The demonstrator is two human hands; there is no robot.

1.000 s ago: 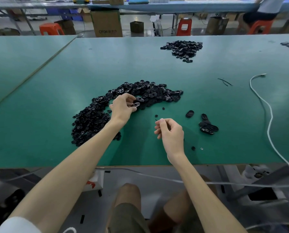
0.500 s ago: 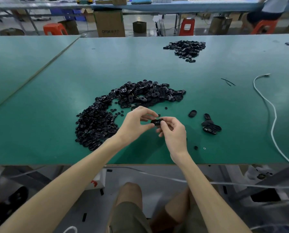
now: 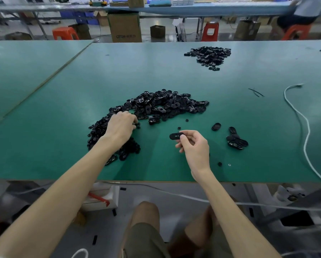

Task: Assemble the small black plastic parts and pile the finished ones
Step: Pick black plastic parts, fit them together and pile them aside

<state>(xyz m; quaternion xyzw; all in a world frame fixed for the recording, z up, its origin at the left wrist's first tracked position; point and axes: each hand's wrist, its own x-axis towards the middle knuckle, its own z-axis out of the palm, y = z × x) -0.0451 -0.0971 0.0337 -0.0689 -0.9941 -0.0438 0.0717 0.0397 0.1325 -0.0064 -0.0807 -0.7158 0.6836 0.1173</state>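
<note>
While the right hand (image 3: 195,148) pinches 1 black oval part (image 3: 176,136) between thumb and fingertips over the green worktop (image 3: 62,146), the left hand (image 3: 121,125) rests on the curved heap of loose parts (image 3: 161,106), fingers curled down; whether its grip holds anything I cannot tell. A small pile (image 3: 237,141) lies near, to the right.

Right hand (image 3: 195,148) pinches one black oval part (image 3: 176,136) above the green table (image 3: 62,146). Left hand (image 3: 120,125) reaches into the curved heap of parts (image 3: 156,107); fingertips hidden.
</note>
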